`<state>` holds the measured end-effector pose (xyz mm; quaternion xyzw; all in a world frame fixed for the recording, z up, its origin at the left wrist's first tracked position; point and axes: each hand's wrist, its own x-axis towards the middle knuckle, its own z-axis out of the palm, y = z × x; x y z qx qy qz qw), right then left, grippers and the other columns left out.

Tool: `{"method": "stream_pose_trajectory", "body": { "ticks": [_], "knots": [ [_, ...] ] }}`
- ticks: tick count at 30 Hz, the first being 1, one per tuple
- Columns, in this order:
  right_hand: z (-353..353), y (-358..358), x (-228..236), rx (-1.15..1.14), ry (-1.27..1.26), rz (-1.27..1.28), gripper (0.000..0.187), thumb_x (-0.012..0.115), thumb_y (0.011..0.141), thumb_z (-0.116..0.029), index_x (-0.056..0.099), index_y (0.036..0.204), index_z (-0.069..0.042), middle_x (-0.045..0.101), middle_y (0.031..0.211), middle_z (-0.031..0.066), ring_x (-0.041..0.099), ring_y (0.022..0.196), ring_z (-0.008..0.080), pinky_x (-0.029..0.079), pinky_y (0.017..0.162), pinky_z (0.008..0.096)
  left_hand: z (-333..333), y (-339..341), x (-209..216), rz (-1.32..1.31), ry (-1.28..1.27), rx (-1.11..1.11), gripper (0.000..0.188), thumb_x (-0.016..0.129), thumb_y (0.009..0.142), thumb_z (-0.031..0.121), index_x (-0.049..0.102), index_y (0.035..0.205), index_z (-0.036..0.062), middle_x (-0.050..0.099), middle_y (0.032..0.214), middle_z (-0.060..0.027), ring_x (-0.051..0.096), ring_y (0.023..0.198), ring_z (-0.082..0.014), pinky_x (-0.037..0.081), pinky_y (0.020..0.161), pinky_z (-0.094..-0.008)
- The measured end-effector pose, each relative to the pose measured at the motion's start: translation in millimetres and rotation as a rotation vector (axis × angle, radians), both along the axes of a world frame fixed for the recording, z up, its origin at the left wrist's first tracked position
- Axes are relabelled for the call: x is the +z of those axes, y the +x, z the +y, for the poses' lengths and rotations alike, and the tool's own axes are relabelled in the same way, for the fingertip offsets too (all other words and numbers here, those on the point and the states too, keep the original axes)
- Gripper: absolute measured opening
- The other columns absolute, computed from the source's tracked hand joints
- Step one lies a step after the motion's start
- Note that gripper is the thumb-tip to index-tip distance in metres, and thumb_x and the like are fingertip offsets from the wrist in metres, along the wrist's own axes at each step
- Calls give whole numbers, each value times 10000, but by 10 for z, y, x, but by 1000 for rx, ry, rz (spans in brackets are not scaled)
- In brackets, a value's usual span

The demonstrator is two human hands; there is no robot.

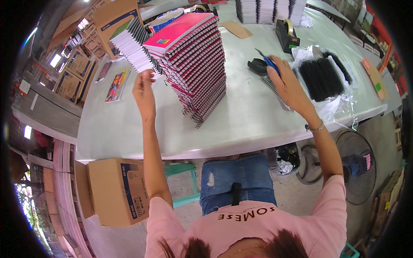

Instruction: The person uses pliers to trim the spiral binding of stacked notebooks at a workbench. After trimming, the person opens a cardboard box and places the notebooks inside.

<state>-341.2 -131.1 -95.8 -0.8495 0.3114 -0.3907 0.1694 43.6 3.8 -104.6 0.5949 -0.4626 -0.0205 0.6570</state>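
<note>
In front of me stands a tall stack of spiral-bound notebooks [195, 56] with pink-red covers, their wire bindings facing right. My left hand [144, 94] is raised just left of that stack, its fingers curled together; whatever they hold, if anything, does not show. A second stack of spiral notebooks [133, 45], with a green cover on top, leans behind my left fingertips. Blue-handled pliers [272, 64] are gripped in my right hand [291, 86], jaws pointing away to the left. Beneath that hand are a black object [257, 66] and some spiral coils [271, 84].
Black binding coils [320, 79] lie on clear plastic at the right. A black tape dispenser [287, 36], brown card [237, 29] and more notebook stacks [258, 10] are farther back. A colourful booklet [117, 86] lies left. Below the table are a carton [116, 191] and a fan [355, 167].
</note>
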Motion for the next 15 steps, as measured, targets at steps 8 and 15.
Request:
{"method": "stream_pose_trajectory", "body": {
  "ticks": [8, 15],
  "knots": [
    [576, 736, 921, 224, -337, -18, 500, 580, 994, -458, 540, 1227, -18, 552, 1161, 278, 577, 1041, 455, 457, 906, 502, 352, -905, 770, -105, -225, -51, 298, 629, 1008, 269, 653, 1161, 14, 649, 1014, -36, 591, 930, -122, 463, 842, -276],
    [731, 890, 1075, 152, -363, 26, 423, 607, 995, -382, 564, 1240, -40, 574, 1151, 231, 565, 1060, 422, 441, 933, 479, 225, -1172, 845, -60, -215, 13, 202, 749, 917, 139, 682, 1065, 18, 685, 952, -37, 619, 856, -97, 488, 833, -258]
  ]
}}
